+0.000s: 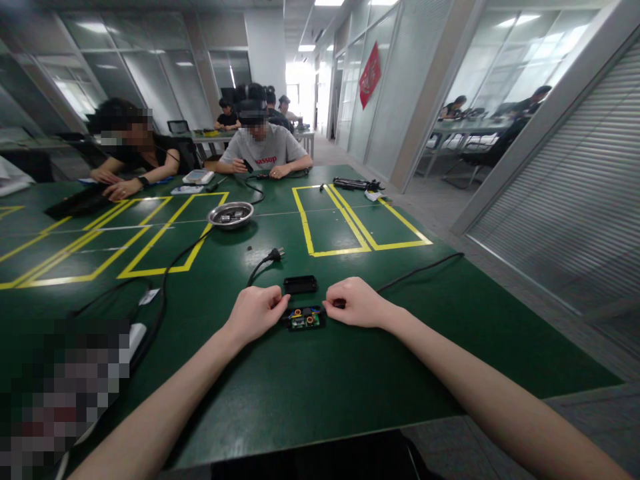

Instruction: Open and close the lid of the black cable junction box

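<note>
Open black box [306, 325] on the green table [390, 393], circuit board [300, 320] showing inside. Left hand [257, 310] at its left end, right hand [356, 303] at its right; fingers of both curled in, cannot tell whether they grip the cords. Black cover [301, 285] just beyond the box. Plug [275, 255] farther out, metal bowl [231, 215] beyond, to the left.
</note>
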The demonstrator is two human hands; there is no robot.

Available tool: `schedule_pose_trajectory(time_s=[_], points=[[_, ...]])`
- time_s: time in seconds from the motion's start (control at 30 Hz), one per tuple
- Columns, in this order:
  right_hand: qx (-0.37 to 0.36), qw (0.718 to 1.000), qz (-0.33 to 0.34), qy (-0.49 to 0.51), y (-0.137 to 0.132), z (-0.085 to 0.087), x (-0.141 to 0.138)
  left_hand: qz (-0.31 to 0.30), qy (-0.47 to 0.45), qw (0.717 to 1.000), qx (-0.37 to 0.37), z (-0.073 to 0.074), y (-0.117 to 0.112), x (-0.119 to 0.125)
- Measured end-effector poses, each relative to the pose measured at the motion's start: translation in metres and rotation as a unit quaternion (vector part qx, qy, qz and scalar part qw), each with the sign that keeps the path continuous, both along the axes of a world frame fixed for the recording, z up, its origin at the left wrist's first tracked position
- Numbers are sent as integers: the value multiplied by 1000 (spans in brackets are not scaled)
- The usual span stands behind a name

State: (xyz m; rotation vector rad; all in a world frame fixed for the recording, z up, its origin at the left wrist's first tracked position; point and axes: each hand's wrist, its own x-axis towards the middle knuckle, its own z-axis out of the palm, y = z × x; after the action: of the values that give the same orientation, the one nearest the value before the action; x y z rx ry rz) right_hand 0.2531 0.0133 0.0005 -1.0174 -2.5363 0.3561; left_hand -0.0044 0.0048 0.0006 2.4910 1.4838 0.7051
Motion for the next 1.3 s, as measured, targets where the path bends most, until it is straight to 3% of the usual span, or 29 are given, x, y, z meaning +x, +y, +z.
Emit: schedule_pose_trajectory(time_s=[0.3, 0.4, 1.07, 1.3], points=[[-55, 998, -2, -15, -2, 6, 0, -11, 36, 999, -29, 2, 0, 2], [-45, 998, -27, -20, -2, 3, -1, -5, 42, 999, -32, 2, 1, 2], [20, 999, -19, -30, -5, -1, -9, -14, 65, 998, -21, 3, 2, 6], [32, 995, -90, -8, -5, -6, -16, 9, 39, 999, -10, 3, 3, -1]])
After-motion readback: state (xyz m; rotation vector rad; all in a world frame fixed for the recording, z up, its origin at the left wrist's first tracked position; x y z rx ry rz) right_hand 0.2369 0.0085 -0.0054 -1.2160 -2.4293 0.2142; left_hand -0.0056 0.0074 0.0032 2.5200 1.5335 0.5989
